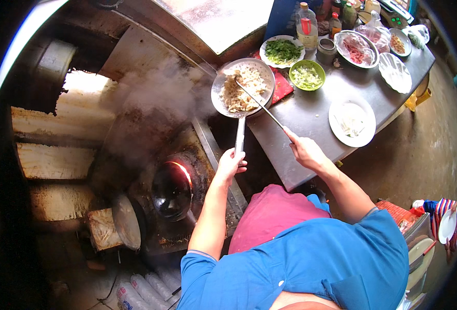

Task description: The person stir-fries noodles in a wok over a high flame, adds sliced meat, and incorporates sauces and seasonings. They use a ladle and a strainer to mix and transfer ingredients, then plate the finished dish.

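My left hand (230, 166) is closed around the handle of a perforated metal strainer (272, 83), which holds pale, steaming chopped food (248, 87). My right hand (304, 149) grips the long handle of a metal ladle (265, 109), whose head rests in that food. The strainer is near the corner of a metal table (310, 120), beside a red board (282, 88). Just beyond it are a plate of chopped greens (282, 51) and a green bowl of chopped pale-green vegetable (307, 76). Below and left, a dark wok (170, 193) sits on a burner with flame showing at its rim.
A white plate with pale slices (352, 121), a bowl of plastic-covered meat (356, 48), a fluted white dish (395, 73), a metal cup (326, 50) and bottles (307, 25) stand on the table. A round lid (127, 223) leans left of the wok. Another person's hand holds a plate (448, 224) far right.
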A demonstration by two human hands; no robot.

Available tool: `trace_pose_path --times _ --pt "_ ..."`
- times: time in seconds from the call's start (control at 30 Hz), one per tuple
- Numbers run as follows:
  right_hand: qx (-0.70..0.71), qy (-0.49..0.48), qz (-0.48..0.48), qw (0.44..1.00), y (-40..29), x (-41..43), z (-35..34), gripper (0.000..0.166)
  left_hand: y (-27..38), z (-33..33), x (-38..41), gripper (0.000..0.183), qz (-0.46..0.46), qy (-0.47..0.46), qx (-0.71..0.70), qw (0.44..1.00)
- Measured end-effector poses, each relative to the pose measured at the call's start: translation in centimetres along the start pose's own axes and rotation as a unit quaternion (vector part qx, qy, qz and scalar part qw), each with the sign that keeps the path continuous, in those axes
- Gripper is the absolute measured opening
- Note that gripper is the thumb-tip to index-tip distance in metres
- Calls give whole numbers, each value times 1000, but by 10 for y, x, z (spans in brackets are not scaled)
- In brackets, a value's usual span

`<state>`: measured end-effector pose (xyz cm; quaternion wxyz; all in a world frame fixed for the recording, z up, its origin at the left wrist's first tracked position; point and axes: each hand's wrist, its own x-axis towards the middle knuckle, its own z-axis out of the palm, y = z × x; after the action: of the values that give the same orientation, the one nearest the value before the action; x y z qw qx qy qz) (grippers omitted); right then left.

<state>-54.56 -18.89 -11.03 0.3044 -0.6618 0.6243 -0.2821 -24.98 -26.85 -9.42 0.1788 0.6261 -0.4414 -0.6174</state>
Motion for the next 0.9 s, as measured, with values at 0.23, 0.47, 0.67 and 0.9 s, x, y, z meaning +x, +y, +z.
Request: trace_pose_path --times 0.23,0.47,0.67,0.9 --pt "5 20 -11 1000 -12 -31 -44 60 11 1 22 14 -85 -11 -69 994" --pt "533 -23 140 834 -9 -65 -104 58 57 13 -46 13 -45 -16 -126 991" --pt "378 -72 190 903 4 -42 -133 54 114 7 -128 10 28 -7 -155 987" --pt "241 -167 202 935 -7 21 -113 53 142 -1 -149 10 73 2 -146 987"
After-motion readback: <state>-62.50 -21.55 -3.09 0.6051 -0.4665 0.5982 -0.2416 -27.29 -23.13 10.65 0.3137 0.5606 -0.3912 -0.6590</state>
